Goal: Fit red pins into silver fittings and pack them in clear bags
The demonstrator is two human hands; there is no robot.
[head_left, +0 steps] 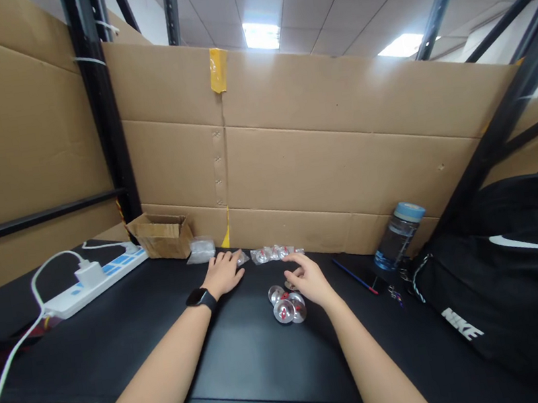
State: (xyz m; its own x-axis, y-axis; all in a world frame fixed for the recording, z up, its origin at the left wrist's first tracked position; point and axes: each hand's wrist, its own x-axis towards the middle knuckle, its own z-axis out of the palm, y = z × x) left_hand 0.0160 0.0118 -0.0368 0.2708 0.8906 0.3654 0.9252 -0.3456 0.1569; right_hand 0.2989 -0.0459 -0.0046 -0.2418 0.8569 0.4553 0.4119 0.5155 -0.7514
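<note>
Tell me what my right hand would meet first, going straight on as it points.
The right hand would probably meet the row of clear packets first, though depth here is hard to judge.

On my right, a black backpack (519,273) with a white swoosh sits on the bench (252,364). Beside it I see a clear bottle (395,240) with a blue lid, standing against the cardboard wall (323,160). Far to my left lies a white power strip (98,283), plugs in it.
</note>
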